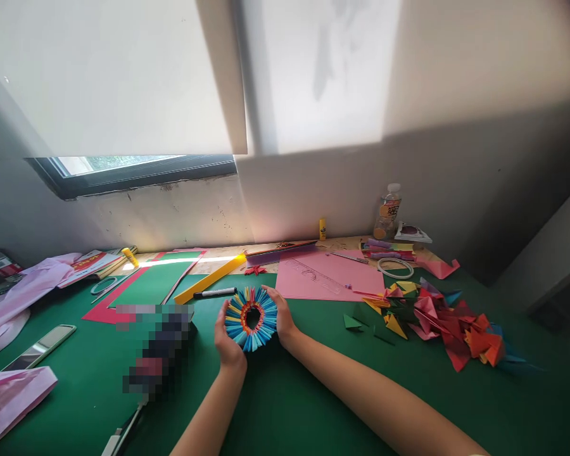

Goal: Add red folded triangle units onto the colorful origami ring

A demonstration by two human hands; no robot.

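Between my two hands is a ring of folded paper pieces [265, 326], mostly blue with some yellow, and orange-red around its dark central hole. My left hand [230, 342] cups its left side, fingers curved along the edge. On the opposite side, my right hand [285, 316] wraps the right edge, the fingertips at the upper rim. Just behind the ring lies a black-and-white marker [215, 293]. A small red folded paper piece [255, 270] rests farther back on the green table surface [285, 392].
Colourful folded papers [460, 326] are heaped at right. Pink sheets [330, 275] carry a clear ruler. A yellow strip [209, 278], a glue stick [322, 228] and a bottle [387, 212] stand or lie toward the wall. A phone [40, 348] lies left; a blurred-out object [161, 351] is nearer.
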